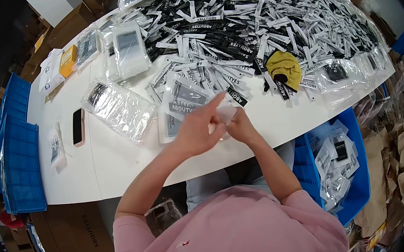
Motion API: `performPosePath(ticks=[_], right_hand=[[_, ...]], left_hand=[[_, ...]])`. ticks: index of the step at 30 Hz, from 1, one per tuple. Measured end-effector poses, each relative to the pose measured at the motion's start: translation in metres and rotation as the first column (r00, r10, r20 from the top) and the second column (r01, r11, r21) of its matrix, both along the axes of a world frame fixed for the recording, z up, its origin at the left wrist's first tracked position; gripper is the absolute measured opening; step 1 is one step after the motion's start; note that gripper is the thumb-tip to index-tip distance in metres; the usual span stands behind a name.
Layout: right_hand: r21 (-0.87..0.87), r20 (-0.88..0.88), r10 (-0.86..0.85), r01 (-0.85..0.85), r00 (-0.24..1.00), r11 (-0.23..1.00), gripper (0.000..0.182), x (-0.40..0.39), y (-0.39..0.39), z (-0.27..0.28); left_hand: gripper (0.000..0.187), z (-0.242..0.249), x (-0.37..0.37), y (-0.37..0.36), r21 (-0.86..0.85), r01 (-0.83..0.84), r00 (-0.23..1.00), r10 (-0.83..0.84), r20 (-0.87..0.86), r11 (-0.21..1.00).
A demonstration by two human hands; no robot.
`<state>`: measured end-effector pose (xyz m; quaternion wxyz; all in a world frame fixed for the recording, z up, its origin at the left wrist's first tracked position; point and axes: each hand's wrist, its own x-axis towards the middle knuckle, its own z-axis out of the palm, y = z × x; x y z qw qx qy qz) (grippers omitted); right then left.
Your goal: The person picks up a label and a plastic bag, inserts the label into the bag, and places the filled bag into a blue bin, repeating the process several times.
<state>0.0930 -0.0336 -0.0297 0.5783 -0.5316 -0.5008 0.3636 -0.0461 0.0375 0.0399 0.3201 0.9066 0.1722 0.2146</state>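
A clear plastic bag (227, 114) with grey and black print is held up between my two hands over the table's front edge. My left hand (198, 130) is curled at the bag, its index finger stretched out to the right and its thumb bent. My right hand (241, 127) pinches the bag's edge; some of its fingertips are hidden. Right behind the hands, more printed bags (172, 124) lie on the table. A loose pile of black and white ABOUTYES strips (201, 78) begins just beyond them.
The white table (75, 179) carries a phone (78, 127), wrapped bag stacks (122, 110), a yellow box (68, 61) and a mustard cloth item (283, 68). A blue bin (357, 157) of packed bags stands at my right. Blue crates (20, 168) stand at the left edge.
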Motion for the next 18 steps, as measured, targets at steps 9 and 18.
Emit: performPosePath(ticks=[9, 18], right_hand=[[-0.161, -0.24, 0.136, -0.178, 0.961, 0.971, 0.014, 0.007, -0.003, 0.005], [-0.083, 0.106, 0.024, -0.015, 0.994, 0.996, 0.019, -0.001, -0.01, 0.023]], left_hand=[[0.011, 0.02, -0.009, 0.061, -0.174, -0.048, 0.972, 0.005, -0.236, 0.984], [0.017, -0.002, -0.006, 0.035, -0.446, -0.086, 0.989, 0.022, -0.147, 0.891]])
